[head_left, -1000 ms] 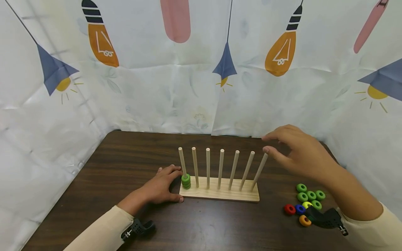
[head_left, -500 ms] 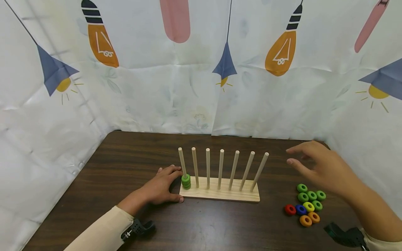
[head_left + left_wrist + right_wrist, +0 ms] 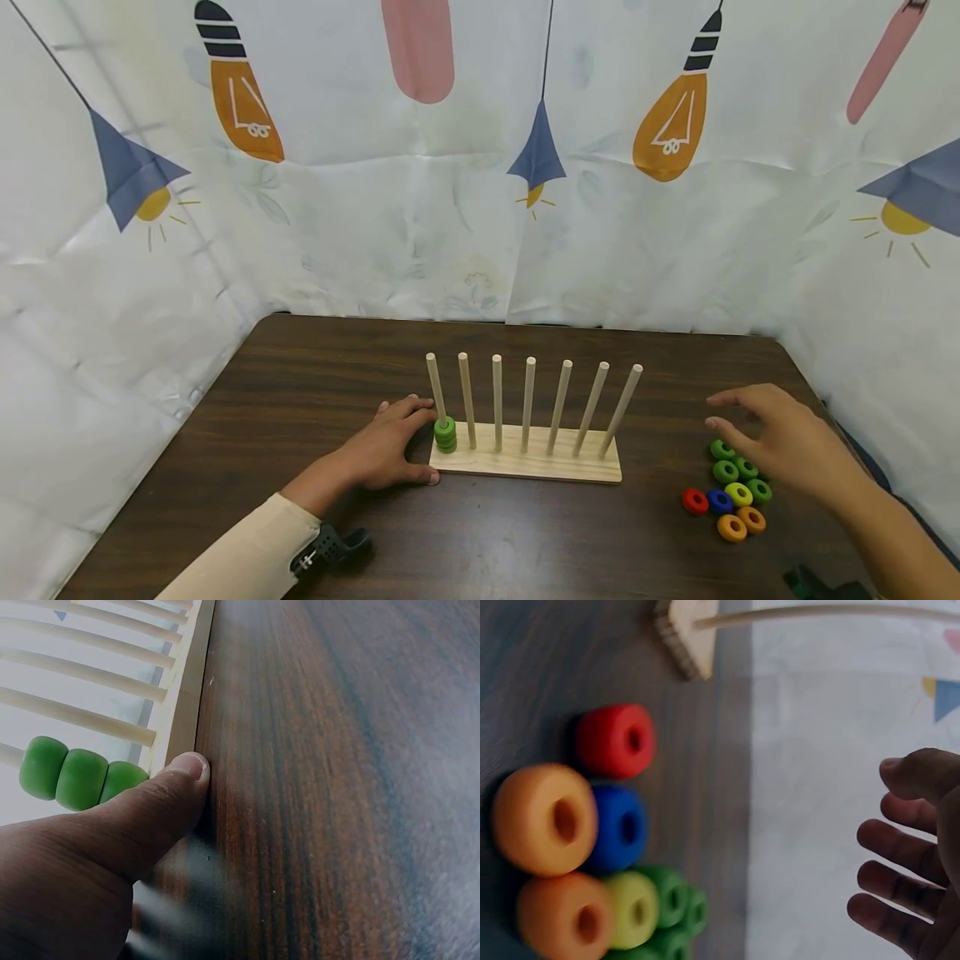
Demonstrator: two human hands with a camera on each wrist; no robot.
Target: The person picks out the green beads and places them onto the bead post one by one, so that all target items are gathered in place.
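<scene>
At the left end of the pegboard (image 3: 525,465), my left hand (image 3: 382,450) grips the wood, thumb against its front corner and fingers around the back. Three green rings (image 3: 445,435) sit stacked low on the leftmost peg (image 3: 435,383), right beside my fingers; the other six pegs stand bare. Off to the right, my right hand (image 3: 791,437) hangs in the air, thumb and fingers wide apart and holding nothing, partly covering some of the loose green rings (image 3: 725,472) lying on the worktop (image 3: 540,542). Just nearer me lie a yellow ring (image 3: 738,495), a blue ring (image 3: 721,502) and a red ring (image 3: 695,502) in a row, with two orange rings (image 3: 732,528) in front. Beyond the worktop rises a white backdrop (image 3: 360,242) printed with lamps and bulbs.
</scene>
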